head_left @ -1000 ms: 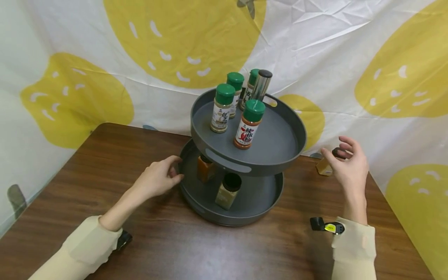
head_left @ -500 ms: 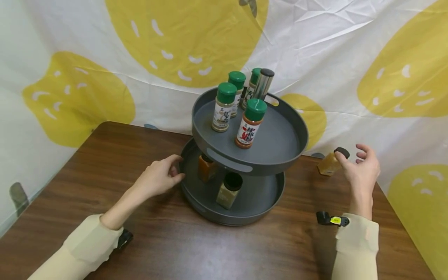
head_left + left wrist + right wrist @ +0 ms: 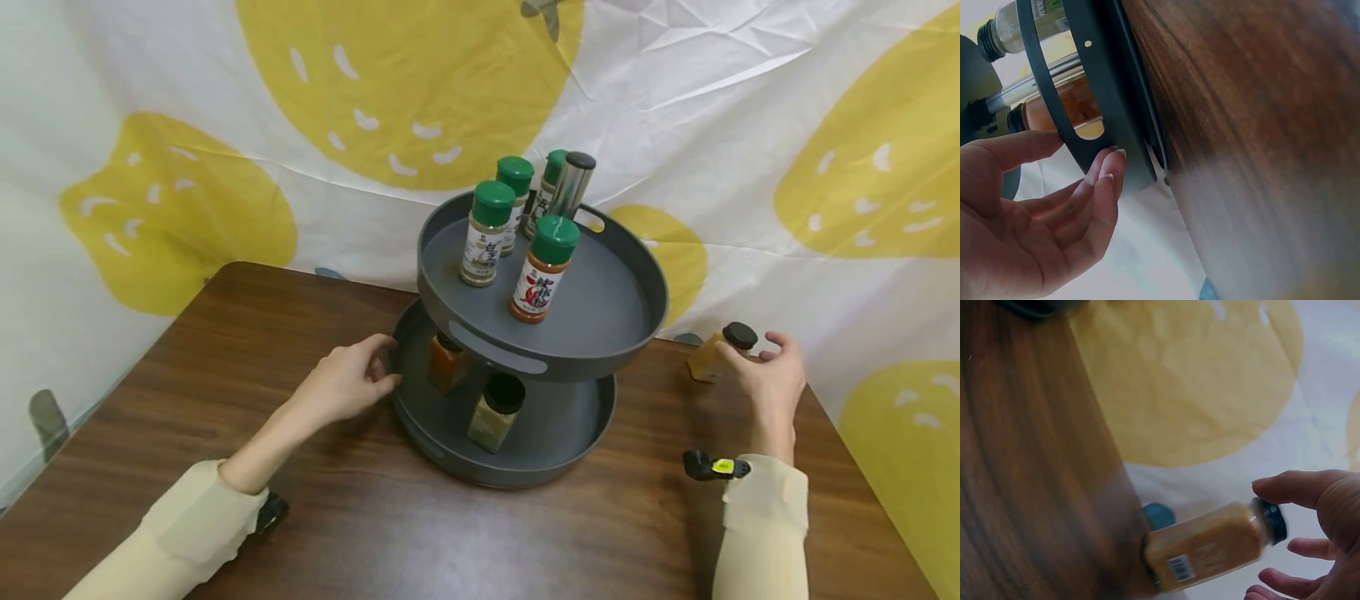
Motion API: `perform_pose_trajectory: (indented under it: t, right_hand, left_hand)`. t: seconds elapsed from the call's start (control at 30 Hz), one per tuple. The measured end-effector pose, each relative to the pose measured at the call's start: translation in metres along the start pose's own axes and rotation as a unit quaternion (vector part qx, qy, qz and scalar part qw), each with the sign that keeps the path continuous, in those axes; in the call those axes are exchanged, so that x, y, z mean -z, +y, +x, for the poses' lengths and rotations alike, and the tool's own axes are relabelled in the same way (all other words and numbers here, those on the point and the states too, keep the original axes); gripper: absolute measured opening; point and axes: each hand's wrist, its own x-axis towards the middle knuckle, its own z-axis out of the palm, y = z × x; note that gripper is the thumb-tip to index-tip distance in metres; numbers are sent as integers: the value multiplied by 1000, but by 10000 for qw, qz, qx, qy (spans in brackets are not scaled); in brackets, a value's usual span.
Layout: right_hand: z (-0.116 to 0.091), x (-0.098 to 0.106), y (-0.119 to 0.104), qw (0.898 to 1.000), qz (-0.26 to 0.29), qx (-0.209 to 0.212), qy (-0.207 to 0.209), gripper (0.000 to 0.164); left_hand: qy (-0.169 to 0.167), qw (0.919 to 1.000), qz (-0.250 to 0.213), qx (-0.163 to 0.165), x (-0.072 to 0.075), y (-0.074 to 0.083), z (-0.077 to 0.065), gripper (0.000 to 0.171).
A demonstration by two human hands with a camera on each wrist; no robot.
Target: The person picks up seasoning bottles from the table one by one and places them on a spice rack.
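Note:
In the head view my left hand (image 3: pixel 348 379) is at the left side of the two-tier turntable rack's lower tray (image 3: pixel 420 433). The left wrist view shows the thumb on the tray's rim (image 3: pixel 1047 87) and curled fingertips against its outer wall, pinching it. My right hand (image 3: pixel 768 387) is by a square spice jar (image 3: pixel 705 360) with tan contents and a black cap, standing on the table at the back right. In the right wrist view the thumb is at the cap (image 3: pixel 1270 520); the other fingers are spread below it, apart from the jar (image 3: pixel 1207 547).
The upper tray (image 3: pixel 600 292) bears several green-capped spice bottles, one a red chili bottle (image 3: pixel 542 271), and a silver cylinder (image 3: pixel 573 185). In the lower tray stand an orange-brown jar (image 3: pixel 446 364) and a black-capped jar (image 3: pixel 495 412). A lemon-patterned cloth (image 3: pixel 360 208) hangs behind the table (image 3: pixel 465 542).
The right hand moved right past the jar, then came back slightly left, closer around its cap. The left hand has stayed on the lower tray. The head view shifted slightly.

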Motion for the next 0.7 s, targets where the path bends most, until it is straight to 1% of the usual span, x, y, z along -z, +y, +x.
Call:
perform_pose_trajectory:
  t: [0.13,0.2,0.3,0.4,0.57,0.7]
  right_hand:
    - [5,-7,12,9997,-36,-67,-237,93]
    - [7,-12,15,9996,-49,-17,-261,92]
    - [9,-19,18,9998,-55,129,-171,85]
    - [11,-23,20,9998,-74,186,-43,79]
    - [12,-27,23,9998,-97,148,68,72]
    - [12,-28,24,9998,-112,83,110,72]
  left_hand:
    - [-28,10000,-22,14,-1,0,0,47]
    - [-30,10000,-20,30,-1,0,0,47]
    - [-4,10000,-4,13,0,0,0,46]
    - [13,10000,-15,-18,-1,-1,0,46]
    - [35,10000,-7,-38,-1,-1,0,46]
    - [55,10000,26,-50,-1,-1,0,46]
